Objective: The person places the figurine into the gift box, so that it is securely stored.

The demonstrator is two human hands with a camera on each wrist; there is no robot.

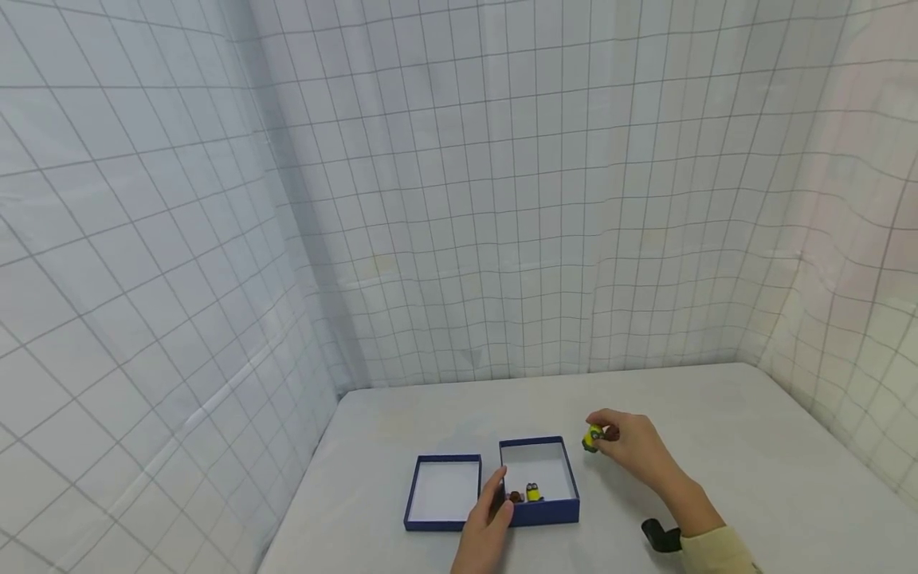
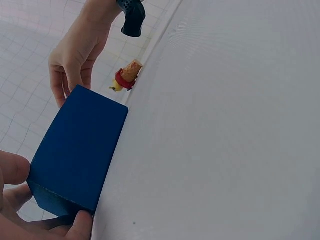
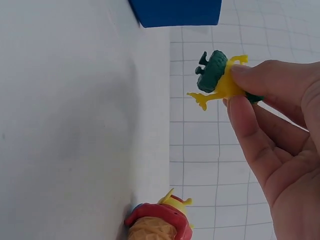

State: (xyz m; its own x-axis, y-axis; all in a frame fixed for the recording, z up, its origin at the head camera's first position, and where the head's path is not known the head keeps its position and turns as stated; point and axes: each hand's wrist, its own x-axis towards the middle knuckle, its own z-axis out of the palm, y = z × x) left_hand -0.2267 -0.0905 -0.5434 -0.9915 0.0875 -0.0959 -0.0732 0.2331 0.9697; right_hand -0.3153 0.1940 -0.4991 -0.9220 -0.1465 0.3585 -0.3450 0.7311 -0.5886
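My left hand (image 1: 485,529) grips the near left corner of a dark blue box (image 1: 547,513) with a white inside; the left wrist view shows fingers and thumb around the box's corner (image 2: 80,145). Inside lie a small yellow toy figure (image 1: 533,493) and a reddish-brown one (image 1: 515,497). To the right of the box, my right hand (image 1: 634,450) pinches a yellow and green toy figure (image 3: 227,80) between thumb and fingertips, above the table. Another toy figure (image 3: 160,220), yellow and red with a waffle-cone base, rests on the table apart from the fingers.
A shallow blue-rimmed lid (image 1: 443,524) with a white inside lies left of the box. The white table (image 1: 402,414) is bounded by hanging white sheets (image 1: 502,199) with a grid pattern. A black device (image 1: 661,536) sits at my right wrist.
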